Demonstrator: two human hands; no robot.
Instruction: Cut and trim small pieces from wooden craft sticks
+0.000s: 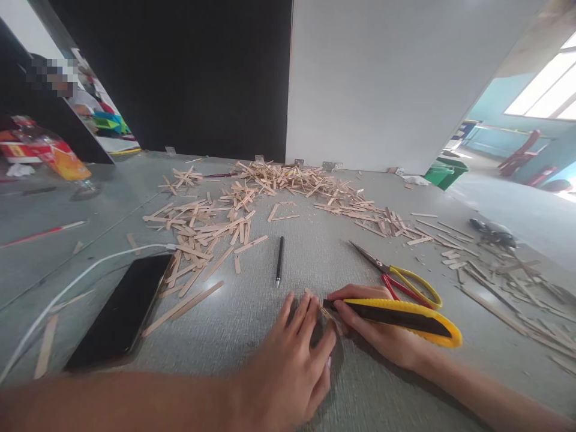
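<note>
My right hand (382,333) is closed around a yellow box cutter (405,318) with a black inlay. The cutter's front end points left, close to the fingers of my left hand (299,360). Under those bent fingertips a small wooden stick piece (324,312) is pinned to the table, mostly covered by both hands. Just beyond my right hand lie scissors (398,279) with red and yellow handles, blades toward the upper left. A slim black pen-like tool (280,261) rests ahead of my left hand.
Loose wooden sticks (211,222) are heaped along the table's back and both sides. A black phone (126,309) with a white cable (90,270) lies at left. Farther left are a drink bottle (54,150) and a person (85,99). Panels (189,78) close off the back.
</note>
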